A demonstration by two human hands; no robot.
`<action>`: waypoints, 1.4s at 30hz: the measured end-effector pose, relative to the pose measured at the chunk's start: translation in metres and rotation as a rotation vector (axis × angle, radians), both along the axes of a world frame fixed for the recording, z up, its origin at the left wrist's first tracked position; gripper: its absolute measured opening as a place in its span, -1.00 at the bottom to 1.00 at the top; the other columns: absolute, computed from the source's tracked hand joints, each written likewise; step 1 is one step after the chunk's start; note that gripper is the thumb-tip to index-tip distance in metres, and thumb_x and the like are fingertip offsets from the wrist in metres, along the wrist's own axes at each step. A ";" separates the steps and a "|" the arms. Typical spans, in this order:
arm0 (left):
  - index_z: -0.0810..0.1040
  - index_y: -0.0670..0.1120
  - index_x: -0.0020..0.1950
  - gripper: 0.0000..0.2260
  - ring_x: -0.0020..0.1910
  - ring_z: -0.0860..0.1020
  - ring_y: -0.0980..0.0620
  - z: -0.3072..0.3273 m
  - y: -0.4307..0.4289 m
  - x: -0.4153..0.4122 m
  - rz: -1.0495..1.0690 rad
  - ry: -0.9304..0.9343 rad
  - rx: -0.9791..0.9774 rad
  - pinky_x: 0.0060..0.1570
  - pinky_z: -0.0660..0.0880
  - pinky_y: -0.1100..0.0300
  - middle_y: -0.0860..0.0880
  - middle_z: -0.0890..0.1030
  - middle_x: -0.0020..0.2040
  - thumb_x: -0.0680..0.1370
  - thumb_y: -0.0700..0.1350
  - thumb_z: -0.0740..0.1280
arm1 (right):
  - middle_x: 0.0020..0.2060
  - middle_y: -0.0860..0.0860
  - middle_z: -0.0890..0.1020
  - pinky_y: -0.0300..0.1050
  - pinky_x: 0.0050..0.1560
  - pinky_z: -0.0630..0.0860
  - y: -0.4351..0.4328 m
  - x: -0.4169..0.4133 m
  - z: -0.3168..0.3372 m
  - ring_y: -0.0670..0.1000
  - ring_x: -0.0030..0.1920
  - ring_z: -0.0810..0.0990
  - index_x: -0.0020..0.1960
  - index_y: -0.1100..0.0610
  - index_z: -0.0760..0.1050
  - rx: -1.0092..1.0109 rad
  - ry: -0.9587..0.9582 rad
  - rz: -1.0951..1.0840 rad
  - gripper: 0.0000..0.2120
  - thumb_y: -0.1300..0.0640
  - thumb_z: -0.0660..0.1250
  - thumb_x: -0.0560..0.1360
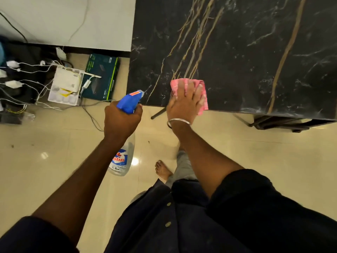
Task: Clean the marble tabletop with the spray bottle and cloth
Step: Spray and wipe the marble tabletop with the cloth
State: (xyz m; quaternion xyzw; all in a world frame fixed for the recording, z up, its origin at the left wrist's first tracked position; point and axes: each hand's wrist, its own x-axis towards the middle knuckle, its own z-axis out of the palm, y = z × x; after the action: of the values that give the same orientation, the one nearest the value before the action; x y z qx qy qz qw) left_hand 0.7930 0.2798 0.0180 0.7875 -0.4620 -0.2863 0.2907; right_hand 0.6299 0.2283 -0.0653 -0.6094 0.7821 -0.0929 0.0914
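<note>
- The bench [237, 52], black marble with gold and white veins, is the surface to clean. The work sits at its near-left corner, so most of the top probably waits. Wiping looks like the step in hand, and overlapping strokes from that corner along the near edge, then deeper in, would leave no gaps.
- The floor [54, 161], pale glossy tile, runs below the bench's near edge. Mist that misses the marble would land there and could turn slippery.
- The cables [32, 70] and a dark box [102, 77] lie on the floor just left of the bench. Any spraying is best aimed away from them, towards the stone.
- The spray bottle [129, 101] hangs off the bench, just outside its near-left corner, with the blue head up and the clear body below.
- The left hand [122, 121] grips the bottle's neck with its fingers curled round it. Whether one lies on the trigger I cannot tell.
- The right hand [186, 101] lies on the bench at its near edge, fingers spread flat and pressing down. Even palm pressure would keep the whole pad working.
- The cloth [203, 90], pink and folded, is pinned under that hand on the bench, with one corner reaching the near edge. It is worth refolding once soiled.
- The nozzle [141, 92] points at the bench's corner.
</note>
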 end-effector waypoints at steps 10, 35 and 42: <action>0.51 -0.25 0.02 -0.70 -0.44 0.37 0.14 0.007 0.008 0.008 0.029 -0.045 -0.006 -0.38 0.31 0.46 -0.12 0.46 -0.29 0.48 -0.04 0.43 | 0.54 0.01 0.28 0.35 0.50 0.04 -0.010 0.070 -0.003 0.19 0.58 0.08 0.54 -0.10 0.23 0.074 0.038 0.733 -0.48 -0.15 0.14 0.61; 0.48 -0.24 0.16 -0.64 -0.37 0.45 0.11 0.001 -0.033 -0.218 -0.221 0.056 0.029 -0.35 0.37 0.54 -0.10 0.49 -0.20 0.52 -0.01 0.39 | 0.56 0.08 0.23 0.34 0.51 0.02 -0.007 -0.270 0.007 0.25 0.57 0.05 0.55 -0.04 0.21 0.046 0.081 -0.135 -0.43 -0.05 0.01 0.55; 0.43 -0.23 0.25 -0.50 -0.21 0.51 0.06 -0.003 -0.041 -0.237 -0.198 -0.009 0.069 -0.12 0.50 0.24 -0.14 0.53 -0.08 0.48 0.08 0.40 | 0.56 0.03 0.23 0.32 0.52 -0.03 -0.027 -0.186 -0.002 0.19 0.59 0.02 0.47 -0.09 0.36 0.147 0.058 0.526 -0.54 -0.16 0.12 0.61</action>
State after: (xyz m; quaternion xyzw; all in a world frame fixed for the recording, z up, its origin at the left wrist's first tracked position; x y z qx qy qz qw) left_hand 0.5561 0.2389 0.0152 0.7489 -0.5285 -0.3259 0.2316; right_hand 0.4440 0.2008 -0.0673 -0.7857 0.6039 0.0088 0.1338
